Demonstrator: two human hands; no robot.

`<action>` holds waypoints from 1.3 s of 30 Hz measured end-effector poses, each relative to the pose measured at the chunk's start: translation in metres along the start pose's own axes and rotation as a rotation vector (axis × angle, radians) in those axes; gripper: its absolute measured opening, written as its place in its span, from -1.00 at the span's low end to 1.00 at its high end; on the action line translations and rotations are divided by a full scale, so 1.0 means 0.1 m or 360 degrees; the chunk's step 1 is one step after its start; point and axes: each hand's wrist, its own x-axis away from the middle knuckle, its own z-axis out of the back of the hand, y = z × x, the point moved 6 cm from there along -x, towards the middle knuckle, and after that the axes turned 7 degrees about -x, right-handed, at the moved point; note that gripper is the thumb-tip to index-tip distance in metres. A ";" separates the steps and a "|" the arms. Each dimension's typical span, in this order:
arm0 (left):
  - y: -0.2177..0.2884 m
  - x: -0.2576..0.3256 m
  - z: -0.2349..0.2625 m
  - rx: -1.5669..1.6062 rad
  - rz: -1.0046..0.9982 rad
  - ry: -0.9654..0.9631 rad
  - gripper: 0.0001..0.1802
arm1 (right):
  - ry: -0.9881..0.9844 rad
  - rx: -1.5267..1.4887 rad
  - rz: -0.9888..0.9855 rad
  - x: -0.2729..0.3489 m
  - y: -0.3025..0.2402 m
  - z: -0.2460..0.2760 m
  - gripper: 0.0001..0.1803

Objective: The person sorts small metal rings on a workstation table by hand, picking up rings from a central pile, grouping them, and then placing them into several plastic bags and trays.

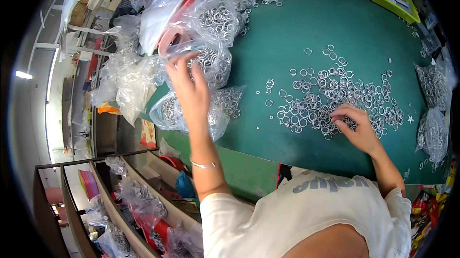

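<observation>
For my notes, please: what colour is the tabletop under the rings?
The tabletop is dark green, seen in the head view.

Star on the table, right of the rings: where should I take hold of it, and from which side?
Probably pinch the star by opposite arms, coming from above with the right hand. It looks flat on the table, apart from the rings.

Shiny metal rings (314, 108), glossy plastic bags (216, 68)
</observation>
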 end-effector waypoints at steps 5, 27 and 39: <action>-0.34 -0.20 -0.13 -0.0726 -0.0292 -0.0023 -0.79 | -0.0209 0.0014 -0.0046 -0.08 0.12 -0.09 -0.86; -0.23 -0.17 -0.36 -0.0537 -0.0434 0.0484 -0.86 | 0.0206 0.0639 0.0737 -3.52 0.36 -0.99 -0.23; -0.40 -0.08 -0.26 -0.0532 -0.0172 0.0479 -0.93 | 0.0809 0.0343 -0.0136 -4.62 0.26 -0.55 -0.77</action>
